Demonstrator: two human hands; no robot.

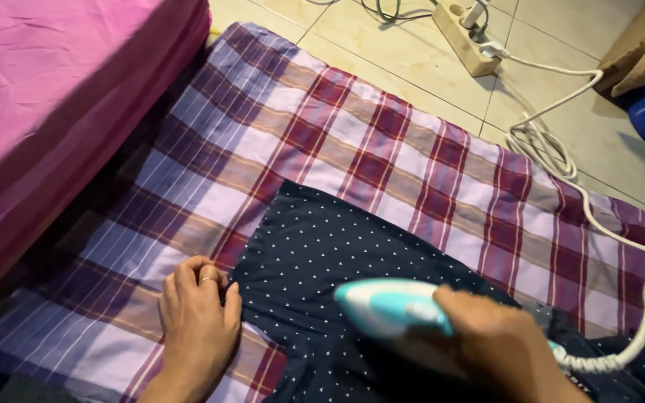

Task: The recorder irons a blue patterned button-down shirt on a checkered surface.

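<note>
Right hand (498, 336) wraps the iron (390, 306) handle; left hand (199, 321), fingers spread, pins the limp cloth (322, 254) (likely slippery) at nine o'clock.

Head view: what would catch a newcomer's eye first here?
The turquoise-and-white iron, gripped by the right hand, sits on a dark dotted garment at lower centre. The left hand presses the garment's edge on a plaid cloth. A pink mattress fills the upper left.

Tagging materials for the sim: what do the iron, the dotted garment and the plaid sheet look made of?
Iron: glossy moulded plastic, white and turquoise, with a sheen.
Dotted garment: thin woven fabric, matte navy, probably cotton or a blend.
Plaid sheet: soft woven cloth, matte, lightly wrinkled.
</note>
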